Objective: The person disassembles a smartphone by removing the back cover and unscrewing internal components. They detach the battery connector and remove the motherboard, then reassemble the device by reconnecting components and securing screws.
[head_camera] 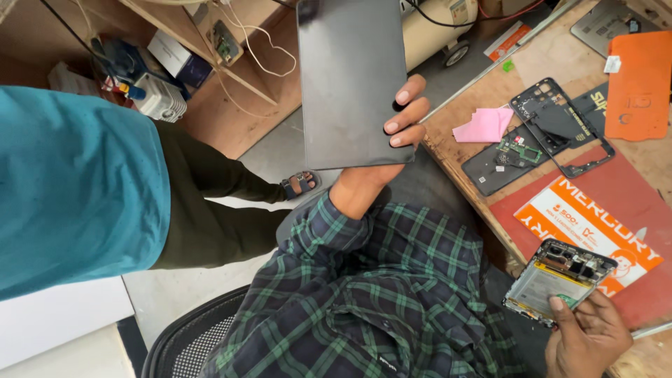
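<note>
Raising dark panel; left hand upright.

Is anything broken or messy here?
Yes. The phone in the right hand has its back off, so its battery and circuit parts show. A bare phone frame and a dark back cover lie loose on the workbench. The left hand holds a dark flat panel.

A wooden bench with a worn front edge carries the parts. On it lies a red mat, and an orange-and-white printed card rests on that mat. A pink cloth lies near the edge, just beside a dark phone back panel and an empty black phone frame. An orange sheet sits farther back.
</note>
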